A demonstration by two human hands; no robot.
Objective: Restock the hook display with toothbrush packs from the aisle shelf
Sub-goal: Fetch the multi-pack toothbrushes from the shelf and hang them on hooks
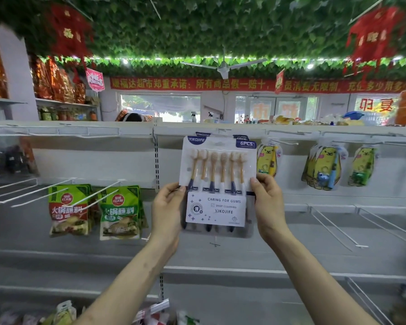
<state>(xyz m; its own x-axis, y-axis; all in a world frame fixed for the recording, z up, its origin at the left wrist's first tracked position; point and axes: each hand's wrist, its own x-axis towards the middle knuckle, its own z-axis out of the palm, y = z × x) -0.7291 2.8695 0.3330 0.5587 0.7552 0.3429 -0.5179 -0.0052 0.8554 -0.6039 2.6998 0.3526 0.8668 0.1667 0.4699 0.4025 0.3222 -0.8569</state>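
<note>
A clear six-piece toothbrush pack (217, 174) with a white YIKOJIFE card is held upright against the white hook display (291, 132). My left hand (168, 212) grips its left edge and my right hand (268, 205) grips its right edge, thumbs on the front. The pack's top sits at the upper rail, and another pack of the same kind peeks out behind it. Whether its hang hole is on a hook is hidden.
Yellow bear-shaped children's toothbrush packs (322, 167) hang to the right. Green sauce pouches (120, 212) hang on hooks at lower left, beside bare white hooks (17, 191). More bare hooks (333, 226) jut out at lower right. Packaged goods (63, 313) lie on the bottom shelf.
</note>
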